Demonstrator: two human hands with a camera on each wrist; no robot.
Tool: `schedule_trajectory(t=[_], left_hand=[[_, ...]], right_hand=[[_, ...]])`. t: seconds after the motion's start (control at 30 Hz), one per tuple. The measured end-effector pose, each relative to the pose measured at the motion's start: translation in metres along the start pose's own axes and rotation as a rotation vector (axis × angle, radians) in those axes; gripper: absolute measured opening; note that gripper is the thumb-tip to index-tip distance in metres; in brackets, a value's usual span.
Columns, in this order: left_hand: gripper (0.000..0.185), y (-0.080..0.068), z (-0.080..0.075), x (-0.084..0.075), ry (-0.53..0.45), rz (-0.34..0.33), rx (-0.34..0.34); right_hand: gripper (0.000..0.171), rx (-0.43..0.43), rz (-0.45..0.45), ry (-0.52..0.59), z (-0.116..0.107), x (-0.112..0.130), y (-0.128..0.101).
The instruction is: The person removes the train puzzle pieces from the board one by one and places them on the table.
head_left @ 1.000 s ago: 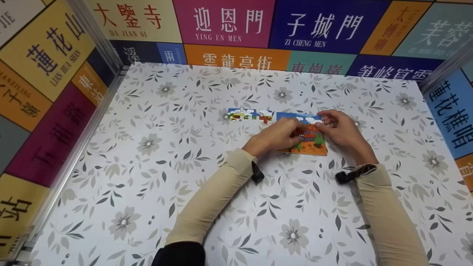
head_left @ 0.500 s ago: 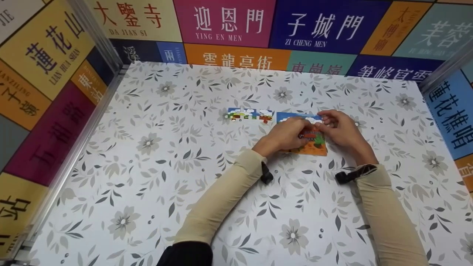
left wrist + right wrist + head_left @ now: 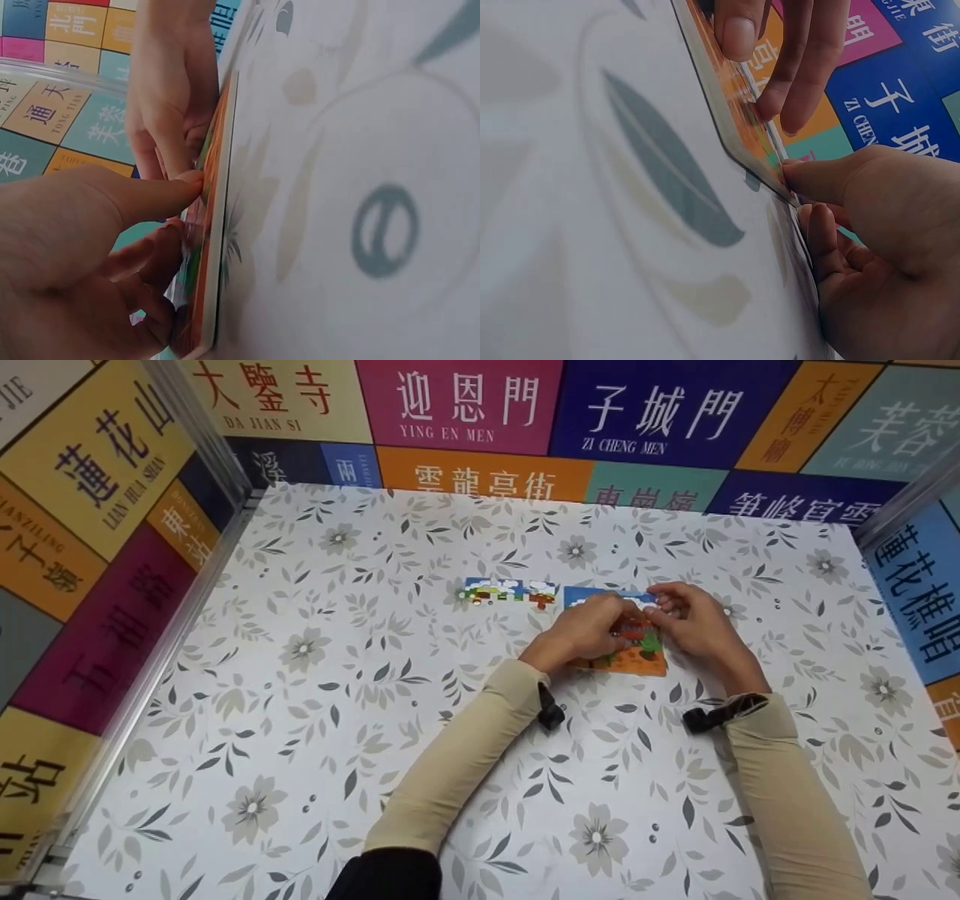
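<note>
A colourful jigsaw puzzle (image 3: 626,658) with an orange lower part lies flat on the flowered table (image 3: 375,697), right of centre. My left hand (image 3: 587,630) is over its left half, with the thumb tip (image 3: 191,180) and bent fingertips (image 3: 784,94) set on the picture face. My right hand (image 3: 694,622) is at the puzzle's upper right edge; its thumb (image 3: 802,176) lies on the rim with curled fingers beside it. Both hands hide most of the puzzle's middle. A loose strip of joined puzzle pieces (image 3: 510,592) lies just to the left, untouched.
Walls covered in coloured panels with Chinese writing (image 3: 465,405) close in the table at the back and both sides, with metal corner posts (image 3: 202,427). Black straps (image 3: 709,716) sit at both wrists over beige sleeves.
My left hand has slid right and a little away from me, further onto the puzzle, and its forearm followed. The right hand, the puzzle and the loose strip have kept their places.
</note>
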State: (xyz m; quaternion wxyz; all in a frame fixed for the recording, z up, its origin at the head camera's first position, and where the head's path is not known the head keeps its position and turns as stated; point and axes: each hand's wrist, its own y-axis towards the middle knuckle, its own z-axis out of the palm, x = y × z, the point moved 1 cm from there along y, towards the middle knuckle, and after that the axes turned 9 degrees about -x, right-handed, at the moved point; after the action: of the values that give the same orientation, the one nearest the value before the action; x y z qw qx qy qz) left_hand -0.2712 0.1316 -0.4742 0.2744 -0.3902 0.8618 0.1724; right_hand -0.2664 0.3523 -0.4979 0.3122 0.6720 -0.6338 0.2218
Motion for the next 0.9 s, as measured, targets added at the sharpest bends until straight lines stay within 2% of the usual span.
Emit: schedule_trajectory(t=[0.27, 0.5, 0.73, 0.9], left_hand=[[0.040, -0.0005, 0.0000, -0.0028, 0.025, 0.000, 0.029], [0.042, -0.0015, -0.0001, -0.0062, 0.014, -0.009, 0.060], [0.049, -0.0009, 0.0011, -0.0072, 0.037, -0.003, 0.030], [0.059, -0.0010, 0.0010, -0.0078, 0.062, -0.028, 0.014]], right_hand=[[0.045, 0.015, 0.016, -0.002, 0.0007, -0.0010, -0.0004], [0.040, 0.007, 0.015, 0.038, -0.0001, -0.0012, -0.0014], [0.040, 0.010, 0.030, 0.037, -0.0012, 0.0013, -0.0025], [0.041, 0.002, 0.031, 0.036, -0.0014, -0.0003, -0.0022]])
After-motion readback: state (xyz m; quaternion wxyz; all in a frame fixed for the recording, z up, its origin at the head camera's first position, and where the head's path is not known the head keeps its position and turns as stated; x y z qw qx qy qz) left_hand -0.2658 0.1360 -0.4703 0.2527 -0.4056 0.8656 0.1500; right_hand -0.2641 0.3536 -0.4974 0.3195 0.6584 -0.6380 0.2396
